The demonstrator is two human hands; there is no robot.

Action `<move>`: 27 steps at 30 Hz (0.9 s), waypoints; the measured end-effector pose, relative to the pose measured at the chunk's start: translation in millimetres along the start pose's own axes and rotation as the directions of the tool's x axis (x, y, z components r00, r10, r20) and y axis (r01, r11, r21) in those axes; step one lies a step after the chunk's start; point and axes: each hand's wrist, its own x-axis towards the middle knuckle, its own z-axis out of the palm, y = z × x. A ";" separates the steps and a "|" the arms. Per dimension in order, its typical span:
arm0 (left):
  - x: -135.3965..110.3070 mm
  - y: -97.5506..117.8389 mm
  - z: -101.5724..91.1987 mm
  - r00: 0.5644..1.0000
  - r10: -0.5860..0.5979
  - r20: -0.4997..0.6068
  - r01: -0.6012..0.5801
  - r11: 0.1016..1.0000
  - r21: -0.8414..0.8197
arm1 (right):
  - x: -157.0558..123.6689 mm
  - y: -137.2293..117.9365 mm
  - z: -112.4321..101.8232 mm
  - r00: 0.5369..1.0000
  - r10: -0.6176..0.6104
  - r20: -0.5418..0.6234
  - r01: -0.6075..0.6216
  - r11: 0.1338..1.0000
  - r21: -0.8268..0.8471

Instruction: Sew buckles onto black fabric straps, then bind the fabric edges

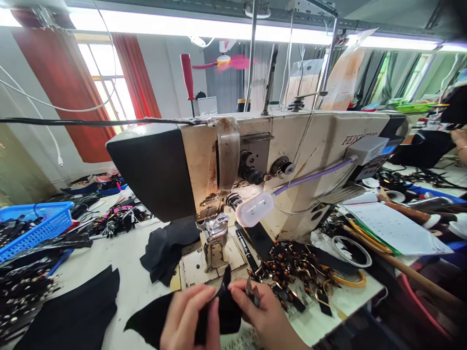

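Observation:
My left hand [191, 313] is closed on a black fabric piece [148, 318], thumb and fingers pinching its raised edge. Close beside it, my right hand [260, 311] pinches the same edge. Pointed metal blades, apparently thread snips [252, 292], stick up between the right fingers; their handles are hidden in the palm. Both hands are in front of the metal post [215, 243] of a sewing machine [306, 146]. More black fabric [170, 250] lies left of the post, and another flat black piece [78, 311] rests on the table at the left.
Right of the post are a black marker pen [246, 248] and a heap of dark straps with brown beads [295, 267]. A tape roll [350, 251] and a paper sheet [396, 226] lie farther right. A blue basket [54, 218] stands at left. Another person's hand [460, 141] shows far right.

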 end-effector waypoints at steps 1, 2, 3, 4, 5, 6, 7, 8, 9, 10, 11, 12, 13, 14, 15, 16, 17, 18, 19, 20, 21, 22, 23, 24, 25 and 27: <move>14.9 -4.9 -10.4 0.993 0.077 0.091 -0.080 0.996 0.034 | 2.3 -4.5 0.0 0.998 -0.040 0.040 0.041 0.998 -0.038; 28.8 -9.2 -18.9 0.970 0.105 0.220 -0.112 0.994 0.019 | 4.3 -9.5 0.3 0.994 -0.081 0.075 0.087 0.994 -0.074; 40.4 -12.8 -25.0 0.934 0.105 0.341 -0.104 0.994 -0.021 | 6.2 -14.4 0.9 0.987 -0.124 0.106 0.135 0.986 -0.101; 49.0 -15.7 -28.5 0.892 0.072 0.446 -0.043 0.996 -0.075 | 7.8 -18.7 1.5 0.978 -0.160 0.134 0.177 0.977 -0.118; 54.1 -18.1 -29.6 0.854 0.011 0.519 0.061 0.991 -0.121 | 9.2 -21.9 1.9 0.971 -0.182 0.156 0.202 0.971 -0.125; 55.8 -20.4 -28.8 0.824 -0.065 0.563 0.184 0.970 -0.157 | 10.6 -23.8 2.1 0.969 -0.181 0.170 0.204 0.971 -0.126; 54.4 -22.7 -26.6 0.796 -0.153 0.586 0.315 0.931 -0.185 | 11.8 -24.4 2.0 0.971 -0.162 0.174 0.185 0.975 -0.124; 50.5 -25.1 -23.6 0.760 -0.239 0.605 0.444 0.870 -0.214 | 13.0 -23.6 1.7 0.977 -0.128 0.170 0.150 0.981 -0.120; 44.7 -27.5 -20.4 0.714 -0.314 0.626 0.564 0.787 -0.249 | 14.0 -21.8 1.4 0.983 -0.089 0.161 0.108 0.987 -0.118; 37.8 -29.7 -17.1 0.660 -0.377 0.649 0.672 0.682 -0.288 | 14.9 -19.3 1.3 0.989 -0.051 0.141 0.068 0.990 -0.120; 30.4 -31.7 -14.1 0.601 -0.429 0.674 0.763 0.558 -0.326 | 15.6 -16.5 1.5 0.993 -0.023 0.117 0.038 0.990 -0.133; 23.1 -33.2 -11.4 0.544 -0.471 0.694 0.829 0.429 -0.358 | 15.9 -13.7 1.9 0.996 -0.009 0.092 0.023 0.988 -0.155; 16.5 -34.1 -9.0 0.494 -0.510 0.704 0.869 0.312 -0.384 | 15.8 -11.3 2.5 0.998 -0.009 0.063 0.021 0.981 -0.191; 10.7 -34.5 -7.0 0.453 -0.544 0.706 0.889 0.219 -0.402 | 15.1 -9.5 3.3 0.999 -0.034 0.034 0.041 0.971 -0.237; 5.9 -34.2 -5.2 0.421 -0.577 0.699 0.898 0.157 -0.412 | 13.7 -8.3 4.1 0.997 -0.082 0.004 0.079 0.953 -0.293; 2.2 -33.4 -3.9 0.399 -0.610 0.685 0.901 0.121 -0.417 | 11.8 -7.7 4.8 0.988 -0.151 -0.020 0.134 0.925 -0.357; -0.5 -32.1 -2.8 0.389 -0.639 0.664 0.899 0.107 -0.424 | 9.2 -7.6 5.2 0.972 -0.233 -0.034 0.198 0.885 -0.421; -2.3 -30.2 -2.0 0.389 -0.659 0.644 0.897 0.111 -0.428 | 6.1 -7.7 5.2 0.946 -0.323 -0.035 0.267 0.835 -0.480; -3.4 -27.9 -1.4 0.400 -0.674 0.621 0.892 0.129 -0.434 | 2.9 -7.8 5.0 0.916 -0.402 -0.021 0.329 0.779 -0.534; -4.1 -25.2 -0.9 0.418 -0.690 0.591 0.883 0.156 -0.442 | -0.3 -7.6 4.5 0.888 -0.460 0.002 0.376 0.724 -0.578; -4.4 -22.2 -0.6 0.438 -0.706 0.556 0.873 0.188 -0.449 | -3.3 -7.0 3.8 0.868 -0.496 0.027 0.405 0.674 -0.617; -4.5 -19.0 -0.2 0.455 -0.722 0.520 0.864 0.216 -0.455 | -5.7 -6.0 3.2 0.854 -0.517 0.050 0.421 0.632 -0.650; -4.6 -15.7 0.0 0.468 -0.739 0.484 0.855 0.241 -0.460 | -7.6 -4.7 2.6 0.849 -0.524 0.070 0.426 0.600 -0.677; -4.6 -12.7 0.3 0.478 -0.756 0.447 0.847 0.261 -0.464 | -8.9 -3.3 2.2 0.848 -0.522 0.086 0.426 0.577 -0.697; -4.6 -10.1 0.4 0.486 -0.769 0.415 0.840 0.279 -0.466 | -9.6 -1.9 1.9 0.850 -0.518 0.097 0.423 0.561 -0.711; -4.8 -6.6 0.5 0.510 -0.774 0.376 0.829 0.324 -0.457 | -9.9 0.2 1.9 0.849 -0.517 0.112 0.425 0.541 -0.726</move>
